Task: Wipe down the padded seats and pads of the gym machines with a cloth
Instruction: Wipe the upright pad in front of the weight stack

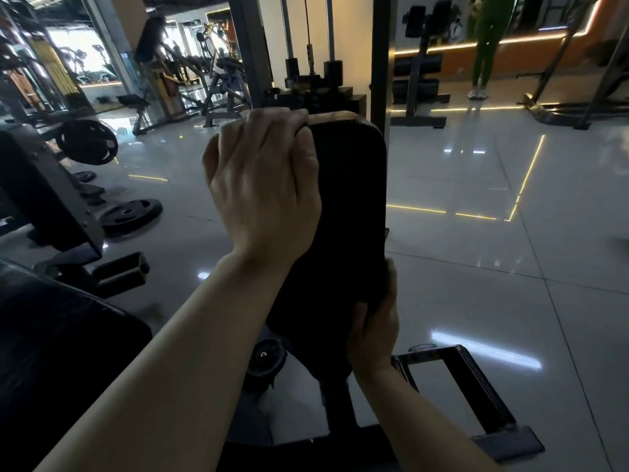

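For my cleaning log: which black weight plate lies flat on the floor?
The round black weight plate at the left lies flat on the tiles. The other black weight plate, behind it, stands upright on a machine.

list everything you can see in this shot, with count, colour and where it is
pad: 1, black, upright at centre, held by both hands
weight stack: 1, dark, just behind the pad
cable: 1, dark, hanging above the weight stack
weight plates: 2 clear ones, black, one flat on the floor at left, one mounted on a machine above it
seat: 1, black, lower left corner
metal frame: 1, grey, on the floor at lower right
bench: 1, black, upper right by the wall
person in green: 1, standing far upper right
floor: grey glossy tiles with yellow light lines
cloth: none visible
left hand: gripping the pad's top corner
right hand: gripping the pad's lower edge
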{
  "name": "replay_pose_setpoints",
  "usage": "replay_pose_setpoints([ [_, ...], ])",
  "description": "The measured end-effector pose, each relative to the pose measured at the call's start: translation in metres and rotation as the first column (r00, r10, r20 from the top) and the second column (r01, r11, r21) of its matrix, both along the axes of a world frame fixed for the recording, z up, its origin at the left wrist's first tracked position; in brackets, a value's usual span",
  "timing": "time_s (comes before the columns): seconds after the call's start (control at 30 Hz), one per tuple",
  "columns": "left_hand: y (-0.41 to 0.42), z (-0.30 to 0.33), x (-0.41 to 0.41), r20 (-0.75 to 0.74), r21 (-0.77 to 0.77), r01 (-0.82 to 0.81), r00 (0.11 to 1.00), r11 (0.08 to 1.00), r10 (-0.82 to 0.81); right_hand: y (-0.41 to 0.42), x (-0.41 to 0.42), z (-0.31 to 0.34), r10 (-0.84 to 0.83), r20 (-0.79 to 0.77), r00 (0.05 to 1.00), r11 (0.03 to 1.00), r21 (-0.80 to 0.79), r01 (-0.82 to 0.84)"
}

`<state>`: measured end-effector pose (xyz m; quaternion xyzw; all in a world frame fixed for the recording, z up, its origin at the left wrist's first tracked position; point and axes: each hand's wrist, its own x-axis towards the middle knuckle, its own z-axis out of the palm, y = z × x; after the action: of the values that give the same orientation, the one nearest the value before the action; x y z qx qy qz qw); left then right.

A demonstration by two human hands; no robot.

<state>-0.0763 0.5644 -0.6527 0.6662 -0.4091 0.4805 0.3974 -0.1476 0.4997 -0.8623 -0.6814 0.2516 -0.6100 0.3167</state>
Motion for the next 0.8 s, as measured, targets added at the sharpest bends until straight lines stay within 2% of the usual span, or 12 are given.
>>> replay_pose_setpoints([
  [0.03, 0.001, 0.0, 0.0, 0.02, -0.008, 0.008, 1.0, 1.0, -0.008, 0.004, -0.001, -0.003, 0.051, 0.025, 0.998, 0.996, 0.077, -0.053],
  [0.13, 0.002, 0.001, 0.0, 0.035, -0.014, 0.017, 0.999, 1.0, -0.017, 0.013, -0.004, 0.005, 0.063, 0.068, 0.996, 0.982, 0.173, -0.074],
  [0.3, 0.002, 0.001, 0.0, 0.025, -0.018, 0.025, 0.999, 1.0, -0.024, -0.005, 0.01, 0.087, -0.149, 0.202, 0.968, 0.985, 0.121, 0.126],
  [0.37, 0.002, 0.001, 0.0, 0.016, -0.01, 0.028, 0.999, 1.0, -0.028, -0.003, 0.014, 0.099, -0.193, 0.223, 0.956, 0.979, 0.11, 0.172],
  [0.5, 0.002, 0.0, 0.0, 0.015, 0.001, 0.024, 1.0, 1.0, -0.024, 0.008, 0.011, 0.057, -0.114, 0.165, 0.98, 0.993, 0.022, 0.112],
  [0.67, 0.001, 0.0, 0.001, 0.037, -0.018, 0.021, 0.999, 1.0, -0.021, 0.023, 0.006, -0.001, -0.035, 0.078, 0.996, 0.987, 0.161, 0.022],
  [0.8, 0.003, 0.0, 0.001, 0.042, -0.004, 0.018, 0.999, 1.0, -0.018, 0.025, 0.012, 0.012, -0.056, 0.148, 0.987, 0.968, 0.252, 0.017],
])
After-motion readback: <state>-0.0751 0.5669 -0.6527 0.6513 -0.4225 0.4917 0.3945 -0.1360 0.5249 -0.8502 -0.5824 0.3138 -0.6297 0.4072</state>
